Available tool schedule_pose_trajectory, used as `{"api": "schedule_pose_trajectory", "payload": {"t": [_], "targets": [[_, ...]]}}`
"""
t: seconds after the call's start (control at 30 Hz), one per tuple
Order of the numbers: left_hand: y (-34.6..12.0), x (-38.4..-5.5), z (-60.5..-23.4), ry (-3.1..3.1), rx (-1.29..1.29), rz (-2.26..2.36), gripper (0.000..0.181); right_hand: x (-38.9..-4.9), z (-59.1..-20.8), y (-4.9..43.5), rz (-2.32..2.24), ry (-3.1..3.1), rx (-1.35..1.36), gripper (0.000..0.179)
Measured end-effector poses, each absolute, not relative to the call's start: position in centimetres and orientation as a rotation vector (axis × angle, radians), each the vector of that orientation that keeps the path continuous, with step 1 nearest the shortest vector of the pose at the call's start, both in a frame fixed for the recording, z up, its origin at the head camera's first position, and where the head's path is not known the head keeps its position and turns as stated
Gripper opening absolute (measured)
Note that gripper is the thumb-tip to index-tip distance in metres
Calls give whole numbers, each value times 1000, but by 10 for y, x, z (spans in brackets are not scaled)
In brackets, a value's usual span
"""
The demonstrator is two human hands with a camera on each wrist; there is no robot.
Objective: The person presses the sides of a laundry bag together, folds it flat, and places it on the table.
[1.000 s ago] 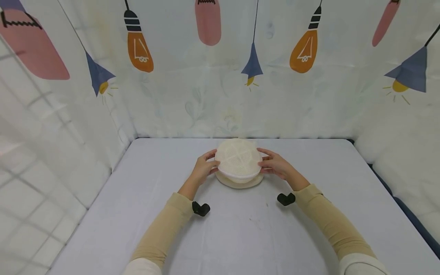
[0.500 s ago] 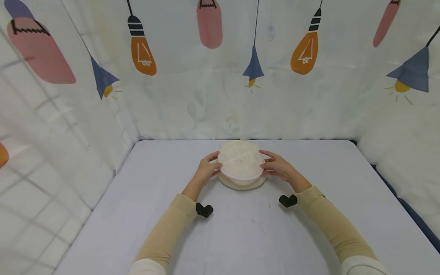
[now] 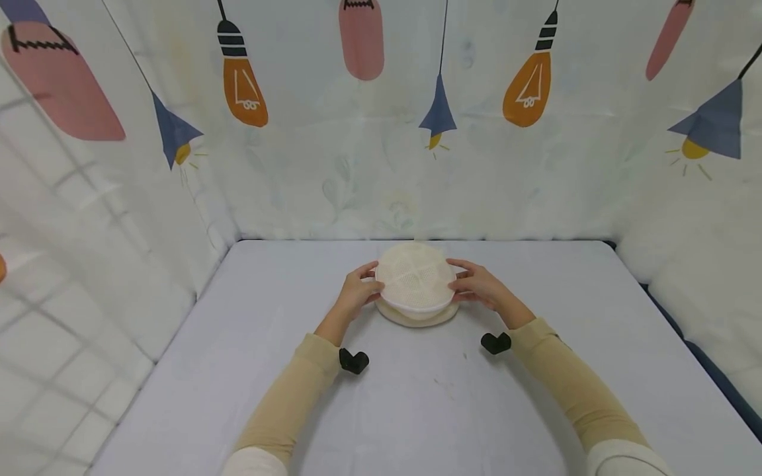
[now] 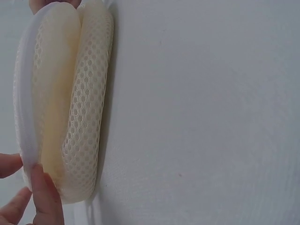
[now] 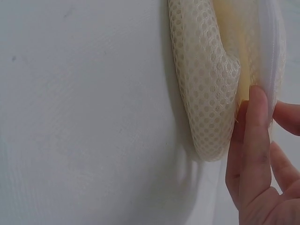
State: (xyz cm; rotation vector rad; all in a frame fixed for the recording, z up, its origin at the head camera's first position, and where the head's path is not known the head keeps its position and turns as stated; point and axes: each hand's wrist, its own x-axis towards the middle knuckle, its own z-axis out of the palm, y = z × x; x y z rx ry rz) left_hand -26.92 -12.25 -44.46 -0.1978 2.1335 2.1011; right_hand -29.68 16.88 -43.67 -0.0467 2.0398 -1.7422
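Observation:
A round cream mesh laundry bag (image 3: 415, 276) stands near the far edge of the table, its upper disc raised and tilted over a soft lower part. A white band (image 4: 29, 108) runs round the upper disc's rim. My left hand (image 3: 359, 291) pinches this rim at the left side between thumb and fingers. Opposite it, my right hand (image 3: 482, 287) pinches the rim at the right side. In both wrist views the thick honeycomb mesh of the lower part (image 5: 201, 89) lies against the table, with a pale yellowish gap between the two layers.
A pale cloth covers the table (image 3: 417, 410), with a few faint marks in front of the bag. Black heart-shaped pieces (image 3: 354, 361) show at both sleeve cuffs. Behind the table hangs a white curtain (image 3: 297, 178) printed with lamps and bulbs.
The hands keep their pinch on the bag's rim and the bag stays in place. Only the head view has shifted slightly.

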Motion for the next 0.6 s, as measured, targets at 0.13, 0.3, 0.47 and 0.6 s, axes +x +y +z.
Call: {"api": "schedule_pose_trajectory", "payload": {"t": [0.13, 0.3, 0.47, 0.6], "targets": [[-125, -268, -443, 2177, -235, 2063, 65, -299, -438, 166, -1713, 2080, -78, 75], [-126, -269, -441, 2189, -236, 2051, 65, -299, -438, 163, -1678, 2160, -129, 72], [-123, -271, -441, 2182, -229, 2040, 66, -300, -436, 165, -1649, 2194, -120, 71], [-120, -272, -442, 2183, -248, 2033, 65, -299, -435, 167, -1645, 2188, -123, 75]]}}
